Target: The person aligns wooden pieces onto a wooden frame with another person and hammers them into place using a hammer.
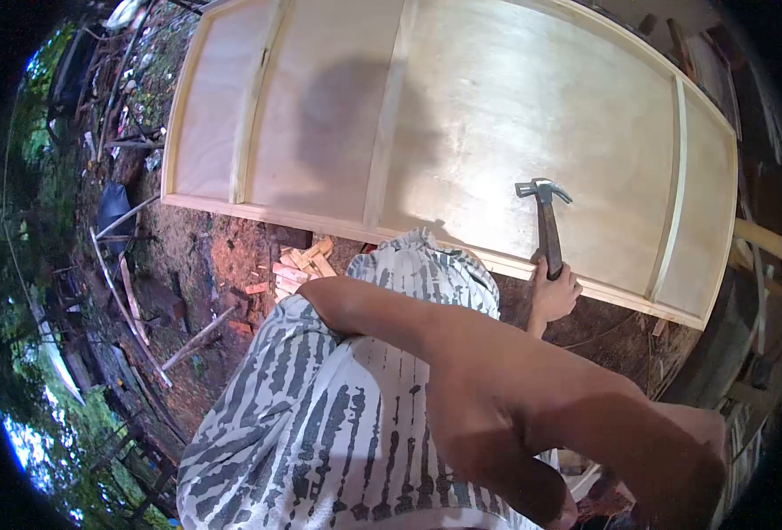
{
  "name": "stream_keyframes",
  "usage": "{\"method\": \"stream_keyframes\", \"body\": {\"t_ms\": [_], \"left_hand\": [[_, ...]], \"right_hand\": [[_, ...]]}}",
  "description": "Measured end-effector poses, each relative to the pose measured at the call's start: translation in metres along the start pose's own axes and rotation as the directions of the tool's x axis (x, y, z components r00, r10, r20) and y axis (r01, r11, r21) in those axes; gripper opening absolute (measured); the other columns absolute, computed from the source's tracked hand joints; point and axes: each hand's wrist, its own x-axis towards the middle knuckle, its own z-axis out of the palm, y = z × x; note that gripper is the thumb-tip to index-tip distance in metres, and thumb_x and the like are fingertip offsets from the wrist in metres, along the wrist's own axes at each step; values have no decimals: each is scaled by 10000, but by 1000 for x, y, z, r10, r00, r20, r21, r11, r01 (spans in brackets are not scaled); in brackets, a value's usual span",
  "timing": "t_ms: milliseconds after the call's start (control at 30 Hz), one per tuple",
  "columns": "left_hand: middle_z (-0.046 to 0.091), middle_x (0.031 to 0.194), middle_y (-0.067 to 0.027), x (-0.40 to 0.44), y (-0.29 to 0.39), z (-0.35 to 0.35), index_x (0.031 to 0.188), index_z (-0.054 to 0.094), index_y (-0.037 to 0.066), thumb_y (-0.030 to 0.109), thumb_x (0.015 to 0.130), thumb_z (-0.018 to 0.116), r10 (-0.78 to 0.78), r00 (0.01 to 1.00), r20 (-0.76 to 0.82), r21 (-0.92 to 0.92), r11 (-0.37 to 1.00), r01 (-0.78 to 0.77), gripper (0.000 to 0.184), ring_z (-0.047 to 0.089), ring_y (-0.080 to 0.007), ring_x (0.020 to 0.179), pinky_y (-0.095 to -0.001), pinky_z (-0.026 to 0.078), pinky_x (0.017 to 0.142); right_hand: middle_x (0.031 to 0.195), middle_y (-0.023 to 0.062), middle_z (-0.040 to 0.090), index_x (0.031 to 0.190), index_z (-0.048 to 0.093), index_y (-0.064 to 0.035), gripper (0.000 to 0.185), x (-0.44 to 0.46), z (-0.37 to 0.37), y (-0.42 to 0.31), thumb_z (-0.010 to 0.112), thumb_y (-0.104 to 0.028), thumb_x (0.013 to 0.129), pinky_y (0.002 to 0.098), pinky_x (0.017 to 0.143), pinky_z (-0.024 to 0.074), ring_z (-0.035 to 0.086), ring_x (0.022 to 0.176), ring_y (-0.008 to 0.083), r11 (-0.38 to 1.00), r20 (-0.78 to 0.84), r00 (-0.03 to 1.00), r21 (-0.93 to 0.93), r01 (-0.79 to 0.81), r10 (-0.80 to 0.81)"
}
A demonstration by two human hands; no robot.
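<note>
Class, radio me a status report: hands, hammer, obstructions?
Right hand gripping hammer. Hammer overlaps wooden panel in view, contact unclear. Left hand nearest camera, grip unclear, partly blocking view.

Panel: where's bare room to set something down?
Bare on the panel: end bays outside the left batten and right batten; the bay between left batten and middle batten; the widest bay, beyond the hammer. Crowded: near edge, right hand gripping hammer; lower left off the panel, wood offcuts and sticks.

The hammer (pixel 547 228) pairs a glossy metal head (pixel 543 189) with a smooth wooden handle (pixel 549 243). The panel (pixel 506 106) is smooth wood with a bright sheen; near left, wood offcuts (pixel 306 265) look matt. The clothing (pixel 320 433) is matt cloth.
</note>
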Motion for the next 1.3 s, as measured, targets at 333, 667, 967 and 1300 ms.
{"method": "stream_keyframes", "body": {"t_ms": [333,667,967,1300], "left_hand": [[515,1158,-57,-2,11,0,1188,525,101,364,1022,583,36,999,-25,78,996,-34,317,502,-180,1091,-372,437,886],[508,1153,-50,-4,21,-2,1167,524,110,365,1028,577,82,995,-56,135,988,-74,295,494,-173,1094,-369,436,885],[502,1149,-45,3,15,-5,1148,523,119,367,1033,572,68,995,-70,130,990,-58,277,488,-167,1096,-367,435,884],[495,1145,-38,2,10,-4,1126,521,129,368,1039,567,74,994,-81,108,992,-65,259,481,-160,1099,-364,434,882]], "right_hand": [[1092,40,723,1113,746,-163,556,0,-1,0,697,-640,834,487,760,561,631,1038,329,1000,-18,1000,-14,-6,6],[1017,46,721,1087,755,-156,554,-1,0,0,701,-644,830,467,698,572,646,960,328,999,-69,997,-35,39,-42],[1007,52,721,1074,751,-150,535,0,-6,-2,703,-626,833,482,703,570,645,954,336,998,-65,996,-31,53,-55],[1056,57,734,1080,755,-150,560,0,0,1,696,-642,820,499,725,569,645,975,350,999,-29,999,-14,40,-40]]}}
